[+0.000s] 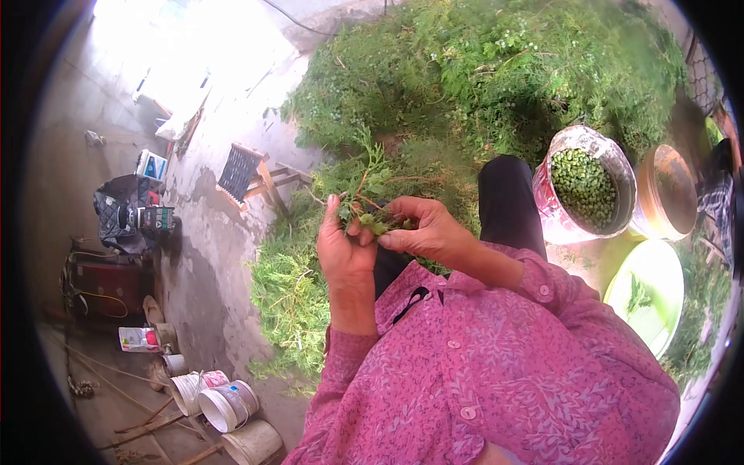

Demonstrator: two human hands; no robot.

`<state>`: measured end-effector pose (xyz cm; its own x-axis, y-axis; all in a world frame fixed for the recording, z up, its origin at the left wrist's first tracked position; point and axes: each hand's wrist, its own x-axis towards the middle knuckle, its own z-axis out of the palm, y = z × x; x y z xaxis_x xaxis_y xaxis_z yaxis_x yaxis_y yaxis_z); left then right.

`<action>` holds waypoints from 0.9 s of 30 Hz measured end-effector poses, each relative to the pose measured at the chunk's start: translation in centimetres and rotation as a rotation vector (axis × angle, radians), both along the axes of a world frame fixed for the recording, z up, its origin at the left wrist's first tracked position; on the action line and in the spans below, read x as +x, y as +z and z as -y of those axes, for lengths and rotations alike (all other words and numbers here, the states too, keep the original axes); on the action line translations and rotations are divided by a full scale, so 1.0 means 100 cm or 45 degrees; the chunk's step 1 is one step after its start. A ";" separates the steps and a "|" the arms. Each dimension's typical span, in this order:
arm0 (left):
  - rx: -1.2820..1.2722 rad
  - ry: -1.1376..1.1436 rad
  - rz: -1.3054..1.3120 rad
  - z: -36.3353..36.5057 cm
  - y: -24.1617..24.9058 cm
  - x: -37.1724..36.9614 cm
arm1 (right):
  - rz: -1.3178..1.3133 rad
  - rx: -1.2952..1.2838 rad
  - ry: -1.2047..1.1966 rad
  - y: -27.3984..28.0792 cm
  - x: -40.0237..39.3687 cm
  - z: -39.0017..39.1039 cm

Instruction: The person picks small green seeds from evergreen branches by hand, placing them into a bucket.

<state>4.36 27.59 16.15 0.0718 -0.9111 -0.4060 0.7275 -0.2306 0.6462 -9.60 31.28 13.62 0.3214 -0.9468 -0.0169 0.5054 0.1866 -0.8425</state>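
Note:
A small leafy green sprig [372, 177] with thin brown stems is between my two hands, in front of my chest. My left hand [347, 252] is closed round the lower stems, its fingers curled and thumb upward. From the right, my right hand [430, 231] pinches at the leaves, thumb and forefinger together. Whether a berry lies between those fingertips is too small to tell. Right of my knee, a white and red bucket [550, 190] holds many small green berries [583, 186].
A large heap of green branches [496, 70] spreads ahead and around. An orange-rimmed bucket [673, 190] and a bright green basin [651, 294] are at right. A small stool [244, 174] stands left of the heap. White buckets [225, 407] are at lower left.

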 end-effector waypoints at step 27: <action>-0.243 -0.046 0.111 0.000 -0.006 0.009 | 0.202 0.352 0.146 -0.030 -0.024 0.002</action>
<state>5.28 27.64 15.51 0.0650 -0.9734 -0.2198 0.6607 -0.1231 0.7405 -12.00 31.13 10.64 0.4445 -0.8709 -0.2096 0.5887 0.4603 -0.6645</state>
